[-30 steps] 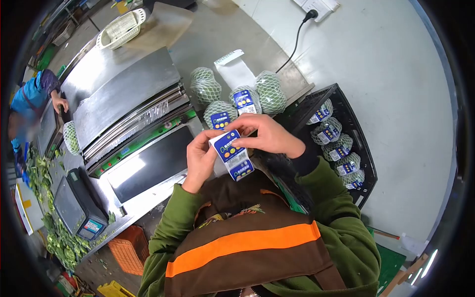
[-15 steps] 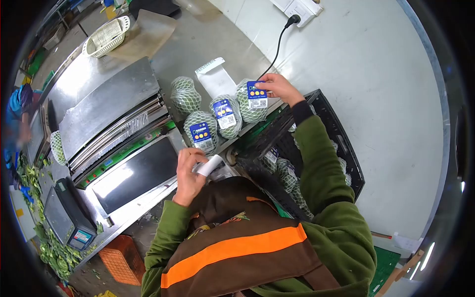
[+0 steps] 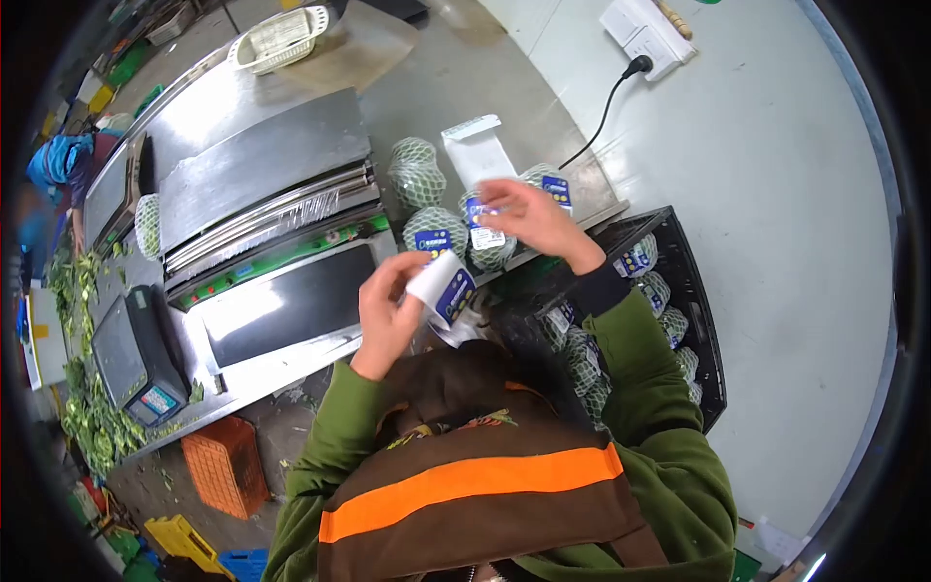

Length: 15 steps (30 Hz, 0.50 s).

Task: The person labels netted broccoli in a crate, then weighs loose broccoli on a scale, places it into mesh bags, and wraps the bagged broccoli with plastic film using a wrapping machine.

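My left hand (image 3: 390, 312) is closed on a roll of blue-and-white labels (image 3: 444, 287), with part of the strip hanging below it. My right hand (image 3: 535, 221) hovers over the middle net-wrapped pack (image 3: 495, 258), its fingers slightly bent and apart, nothing visible in them. That pack carries a blue label, partly behind the fingers. Labels also show on the left pack (image 3: 423, 222) and on the right pack (image 3: 536, 173), which lies beyond my right hand. A fourth net-wrapped pack (image 3: 417, 175), farther back, shows no label.
A black crate (image 3: 700, 320) with several labelled packs stands at the right. Behind the packs lies an open white box (image 3: 479, 155). The wrapping machine (image 3: 272, 160), a scale (image 3: 138, 359) and a cream basket (image 3: 279, 41) are leftward. A person (image 3: 64, 167) is at far left.
My right hand has left the right pack and its label, moving leftward over the middle pack. The roll in my left hand has turned, showing blue printed labels. The camera view has shifted.
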Each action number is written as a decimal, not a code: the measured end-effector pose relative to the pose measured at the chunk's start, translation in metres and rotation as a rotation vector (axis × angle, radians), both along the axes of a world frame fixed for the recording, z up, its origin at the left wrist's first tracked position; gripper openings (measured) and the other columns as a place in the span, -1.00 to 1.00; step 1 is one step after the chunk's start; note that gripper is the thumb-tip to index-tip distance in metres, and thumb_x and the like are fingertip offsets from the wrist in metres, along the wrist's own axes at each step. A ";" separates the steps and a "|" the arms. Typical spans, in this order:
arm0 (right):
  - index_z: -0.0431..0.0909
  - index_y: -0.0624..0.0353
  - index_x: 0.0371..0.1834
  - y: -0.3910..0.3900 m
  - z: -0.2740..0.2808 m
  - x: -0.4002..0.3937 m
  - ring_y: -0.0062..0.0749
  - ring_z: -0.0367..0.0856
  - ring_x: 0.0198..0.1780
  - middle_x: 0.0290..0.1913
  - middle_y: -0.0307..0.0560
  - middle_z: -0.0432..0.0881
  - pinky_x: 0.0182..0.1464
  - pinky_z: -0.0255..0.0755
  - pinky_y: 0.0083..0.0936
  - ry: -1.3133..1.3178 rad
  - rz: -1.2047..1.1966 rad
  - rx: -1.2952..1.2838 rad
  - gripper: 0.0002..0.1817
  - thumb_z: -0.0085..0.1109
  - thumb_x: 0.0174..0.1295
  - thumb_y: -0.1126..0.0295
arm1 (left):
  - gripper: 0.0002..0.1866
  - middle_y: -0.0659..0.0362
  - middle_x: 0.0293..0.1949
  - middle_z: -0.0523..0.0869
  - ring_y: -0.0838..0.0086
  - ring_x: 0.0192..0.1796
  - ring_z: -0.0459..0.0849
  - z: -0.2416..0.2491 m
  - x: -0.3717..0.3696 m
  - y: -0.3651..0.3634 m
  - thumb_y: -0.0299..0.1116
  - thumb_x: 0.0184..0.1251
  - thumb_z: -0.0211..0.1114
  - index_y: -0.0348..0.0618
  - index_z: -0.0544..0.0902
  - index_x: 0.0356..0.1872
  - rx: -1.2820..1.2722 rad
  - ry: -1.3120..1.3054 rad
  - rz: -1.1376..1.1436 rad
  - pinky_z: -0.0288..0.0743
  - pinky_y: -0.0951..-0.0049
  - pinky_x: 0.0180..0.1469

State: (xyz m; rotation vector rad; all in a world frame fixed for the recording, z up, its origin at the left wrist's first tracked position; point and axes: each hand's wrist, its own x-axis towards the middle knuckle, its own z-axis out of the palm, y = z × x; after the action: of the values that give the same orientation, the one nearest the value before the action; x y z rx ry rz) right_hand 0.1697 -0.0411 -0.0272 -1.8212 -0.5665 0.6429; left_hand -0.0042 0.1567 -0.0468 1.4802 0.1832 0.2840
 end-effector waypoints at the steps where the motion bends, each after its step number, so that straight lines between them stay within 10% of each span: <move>1: 0.41 0.25 0.30 0.011 0.010 -0.018 -0.47 0.58 0.07 0.04 -0.10 0.62 0.09 0.50 -0.51 0.179 0.193 0.121 -0.43 0.34 0.23 0.38 | -0.75 0.17 -0.17 0.71 0.60 -0.13 0.65 -0.004 0.003 0.002 -0.64 0.27 0.17 -0.36 0.61 -0.04 0.013 -0.067 -0.010 0.53 0.57 -0.05; 15: 0.68 0.23 -0.12 0.051 0.002 -0.062 -0.47 0.60 -0.20 -0.22 -0.14 0.64 -0.17 0.47 -0.54 -0.277 0.169 0.134 -0.78 0.34 0.21 0.39 | -0.88 0.25 -0.27 0.74 0.66 -0.24 0.65 -0.026 -0.004 0.007 -0.54 0.25 0.34 -0.30 0.68 -0.20 -0.264 0.122 0.178 0.54 0.62 -0.17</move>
State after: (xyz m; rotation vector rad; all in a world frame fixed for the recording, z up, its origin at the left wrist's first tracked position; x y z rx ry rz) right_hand 0.1078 0.0098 -0.0253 -1.7591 -0.9343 0.4542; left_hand -0.0077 0.1637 -0.0725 1.2208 0.4359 0.3008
